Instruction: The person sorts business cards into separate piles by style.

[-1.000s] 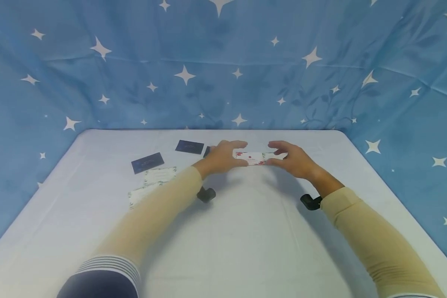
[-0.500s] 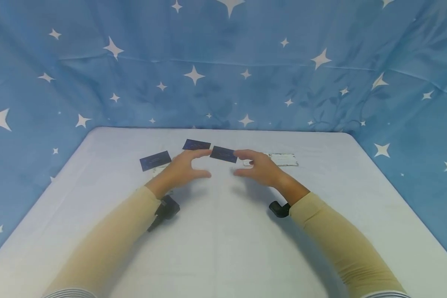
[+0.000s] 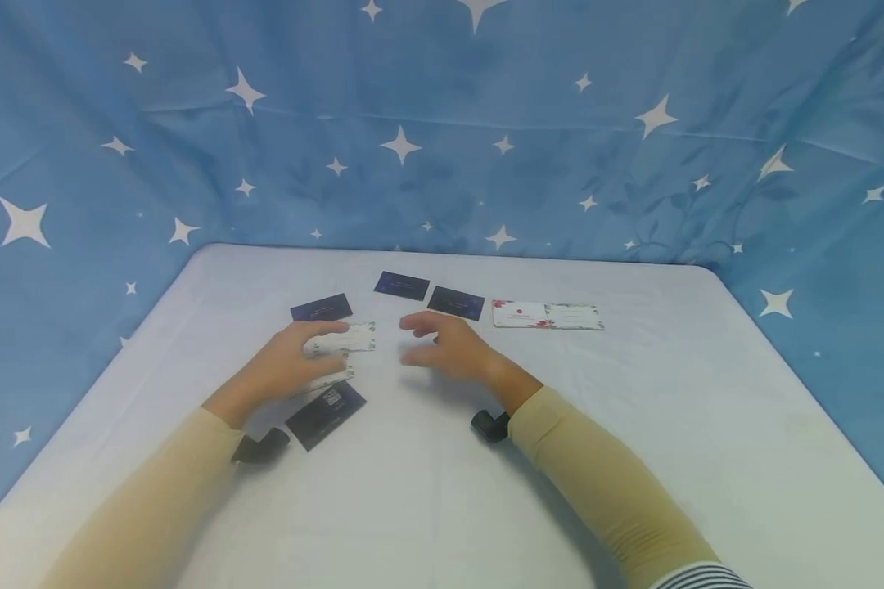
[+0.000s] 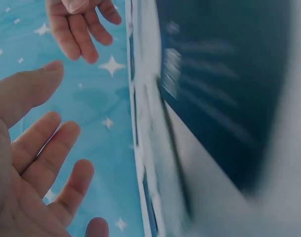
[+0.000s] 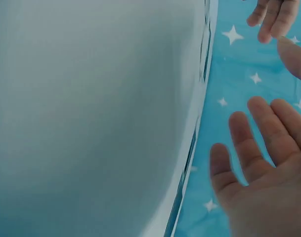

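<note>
My left hand hovers over the left group of cards, fingers apart and holding nothing. Below it lie a white leafy-bordered card and a second white card, both partly hidden. Nearer me is a dark card with a QR code, blurred in the left wrist view. A navy card lies just beyond the left fingers. To the right, my right hand hangs above the table with fingers spread and nothing in them; a navy card lies just past it. Palms face each other in both wrist views.
Another navy card lies near the back edge. Right of it, a red-flowered white card and a green-leafed white card sit side by side. A white cloth covers the table; a blue starry curtain hangs behind.
Both hands have moved left and toward me, away from the red-flowered and green-leafed pair, past the navy cards, to the left group. The dark QR card now shows. The view has turned slightly left.
</note>
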`<state>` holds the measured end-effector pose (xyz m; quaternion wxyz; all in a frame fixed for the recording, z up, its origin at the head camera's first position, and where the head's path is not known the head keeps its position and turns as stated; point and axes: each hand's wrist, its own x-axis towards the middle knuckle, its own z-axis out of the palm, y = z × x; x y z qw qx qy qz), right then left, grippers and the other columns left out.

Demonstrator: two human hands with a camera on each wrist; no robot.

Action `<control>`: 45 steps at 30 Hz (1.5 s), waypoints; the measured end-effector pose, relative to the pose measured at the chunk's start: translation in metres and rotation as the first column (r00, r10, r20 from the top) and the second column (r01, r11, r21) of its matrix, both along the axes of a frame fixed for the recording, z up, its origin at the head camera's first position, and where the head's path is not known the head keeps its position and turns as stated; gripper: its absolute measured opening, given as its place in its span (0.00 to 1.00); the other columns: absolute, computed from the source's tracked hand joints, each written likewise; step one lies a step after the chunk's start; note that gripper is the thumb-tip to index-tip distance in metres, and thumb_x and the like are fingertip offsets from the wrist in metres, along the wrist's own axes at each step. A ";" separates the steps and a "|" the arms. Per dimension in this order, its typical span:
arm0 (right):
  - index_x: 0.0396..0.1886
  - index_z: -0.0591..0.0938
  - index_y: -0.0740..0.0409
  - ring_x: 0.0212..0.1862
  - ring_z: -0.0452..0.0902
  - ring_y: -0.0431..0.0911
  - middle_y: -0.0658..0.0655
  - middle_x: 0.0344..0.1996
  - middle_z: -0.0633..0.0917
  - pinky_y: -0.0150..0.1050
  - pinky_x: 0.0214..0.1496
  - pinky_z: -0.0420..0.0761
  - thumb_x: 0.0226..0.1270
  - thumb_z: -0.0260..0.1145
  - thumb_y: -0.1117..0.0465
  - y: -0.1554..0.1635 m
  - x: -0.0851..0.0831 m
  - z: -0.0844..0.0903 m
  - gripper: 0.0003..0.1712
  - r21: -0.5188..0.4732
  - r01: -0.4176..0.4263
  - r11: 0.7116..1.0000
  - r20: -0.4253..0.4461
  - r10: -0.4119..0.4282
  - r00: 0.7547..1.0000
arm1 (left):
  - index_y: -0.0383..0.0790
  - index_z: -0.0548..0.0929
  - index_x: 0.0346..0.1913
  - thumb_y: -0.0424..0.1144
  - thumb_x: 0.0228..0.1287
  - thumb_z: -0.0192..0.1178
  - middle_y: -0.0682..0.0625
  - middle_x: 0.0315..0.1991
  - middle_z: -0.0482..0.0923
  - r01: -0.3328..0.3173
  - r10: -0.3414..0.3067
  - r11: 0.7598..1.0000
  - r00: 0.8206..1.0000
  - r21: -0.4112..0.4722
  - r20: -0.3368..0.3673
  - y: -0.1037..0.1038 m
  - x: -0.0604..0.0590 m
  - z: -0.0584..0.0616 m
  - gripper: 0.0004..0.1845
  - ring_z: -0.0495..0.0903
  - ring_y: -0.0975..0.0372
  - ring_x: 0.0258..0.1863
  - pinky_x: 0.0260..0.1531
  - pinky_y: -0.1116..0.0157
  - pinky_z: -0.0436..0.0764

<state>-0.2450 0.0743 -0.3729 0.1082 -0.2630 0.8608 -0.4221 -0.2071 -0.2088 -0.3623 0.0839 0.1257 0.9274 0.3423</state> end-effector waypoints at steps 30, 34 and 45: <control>0.70 0.73 0.54 0.64 0.73 0.49 0.51 0.66 0.77 0.42 0.64 0.71 0.63 0.74 0.55 -0.053 -0.002 -0.001 0.37 0.169 -0.083 0.982 0.050 0.076 0.996 | 0.40 0.79 0.64 0.46 0.57 0.72 0.31 0.62 0.74 -0.039 0.031 0.966 0.999 -0.257 -0.035 -0.034 0.005 -0.014 0.32 0.69 0.38 0.61 0.49 0.41 0.60; 0.72 0.72 0.52 0.63 0.73 0.48 0.52 0.66 0.76 0.43 0.62 0.72 0.62 0.74 0.53 -0.053 0.000 -0.001 0.39 0.209 -0.078 0.975 0.036 0.072 0.997 | 0.41 0.80 0.62 0.46 0.57 0.72 0.32 0.60 0.75 -0.004 -0.011 0.973 0.998 -0.231 -0.064 -0.029 0.009 -0.009 0.30 0.69 0.40 0.60 0.47 0.43 0.61; 0.67 0.76 0.52 0.58 0.76 0.47 0.51 0.61 0.80 0.44 0.57 0.74 0.61 0.74 0.52 -0.034 -0.002 0.005 0.34 0.206 -0.086 0.975 -0.053 0.099 0.994 | 0.42 0.79 0.63 0.48 0.58 0.71 0.33 0.61 0.74 0.018 -0.035 0.984 0.995 -0.176 -0.094 -0.019 0.010 -0.002 0.31 0.68 0.41 0.61 0.46 0.43 0.59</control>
